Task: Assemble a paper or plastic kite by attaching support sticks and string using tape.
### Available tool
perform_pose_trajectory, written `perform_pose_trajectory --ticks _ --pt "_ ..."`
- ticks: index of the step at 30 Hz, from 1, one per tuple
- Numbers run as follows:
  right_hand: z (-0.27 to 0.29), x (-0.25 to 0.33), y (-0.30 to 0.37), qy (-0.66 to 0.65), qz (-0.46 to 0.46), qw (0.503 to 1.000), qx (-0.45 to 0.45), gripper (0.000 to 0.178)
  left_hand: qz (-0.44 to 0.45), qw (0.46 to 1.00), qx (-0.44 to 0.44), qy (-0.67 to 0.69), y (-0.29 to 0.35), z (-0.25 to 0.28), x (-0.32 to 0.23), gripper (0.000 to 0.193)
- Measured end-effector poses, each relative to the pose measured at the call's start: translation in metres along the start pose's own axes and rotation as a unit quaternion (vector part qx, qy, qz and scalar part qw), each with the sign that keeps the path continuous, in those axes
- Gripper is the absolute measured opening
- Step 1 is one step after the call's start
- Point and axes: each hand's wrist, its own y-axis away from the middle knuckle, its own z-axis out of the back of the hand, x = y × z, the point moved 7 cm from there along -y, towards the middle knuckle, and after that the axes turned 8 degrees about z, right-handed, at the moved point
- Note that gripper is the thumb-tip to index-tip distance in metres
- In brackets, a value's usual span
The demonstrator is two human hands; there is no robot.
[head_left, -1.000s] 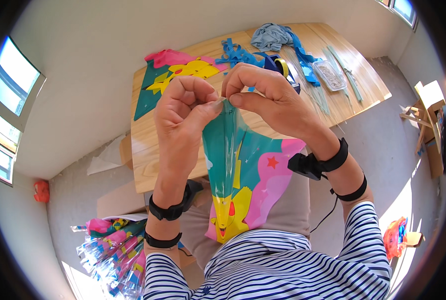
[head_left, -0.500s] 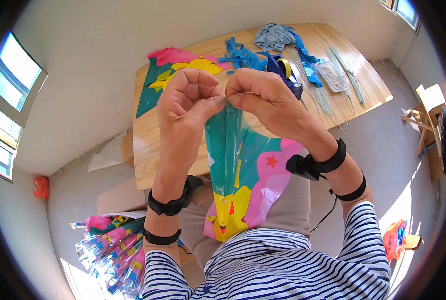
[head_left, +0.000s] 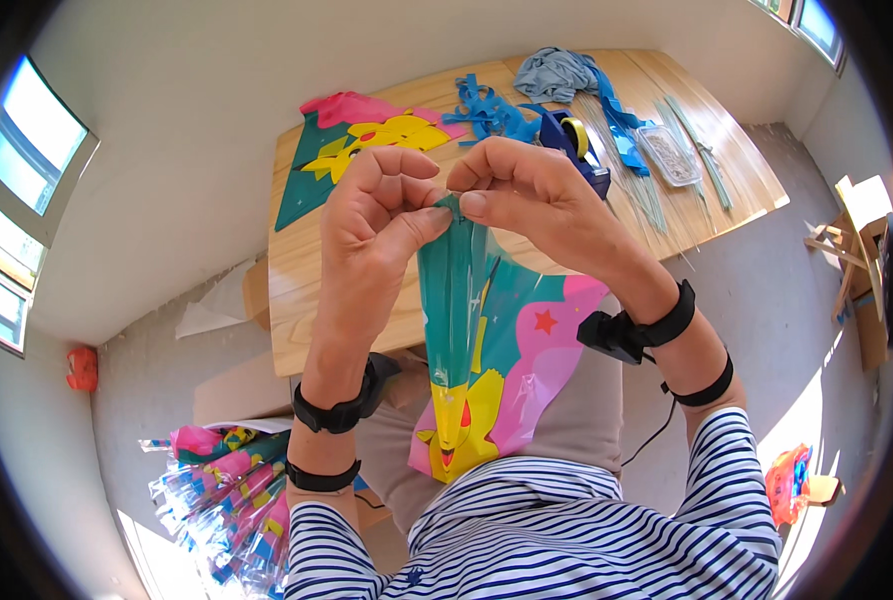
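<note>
A thin plastic kite sail (head_left: 451, 310) hangs in front of me, folded narrow at the top and printed in green, pink and yellow with a cartoon figure and a red star. My left hand (head_left: 381, 215) pinches its pointed top between thumb and curled fingers. Beside it my right hand (head_left: 521, 195) also has thumb and forefinger at the tip, the two hands nearly touching. What lies exactly between the right fingertips is too small to make out. The lower end of the sail spreads over my lap.
On the wooden table (head_left: 296, 300) lie another kite sail (head_left: 351, 145), blue ribbon (head_left: 491, 115), a tape dispenser (head_left: 591, 170), grey cloth (head_left: 554, 75), a clear box of small parts (head_left: 669, 155) and thin rods (head_left: 704, 150). Folded kites (head_left: 231, 490) are piled at lower left.
The fingers of both hands have shifted slightly at the tip, the right thumb moving a little lower and apart from its forefinger. The sail's folded top has swung slightly right.
</note>
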Motion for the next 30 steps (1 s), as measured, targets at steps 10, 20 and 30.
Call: perform_pose_trajectory --ticks 10,20,30 --pt "-0.001 0.0 0.001 0.132 -0.006 0.99 0.045 0.008 -0.001 0.999 -0.001 -0.041 0.003 -0.001 -0.003 0.032" --pt "-0.006 0.007 0.0 0.159 0.039 0.986 0.029 0.01 -0.024 0.998 -0.03 -0.059 0.003 0.003 -0.008 0.03" --pt "-0.004 -0.027 0.013 0.032 0.005 0.997 0.063 0.025 -0.026 0.999 -0.026 -0.025 0.0 0.014 -0.008 0.02"
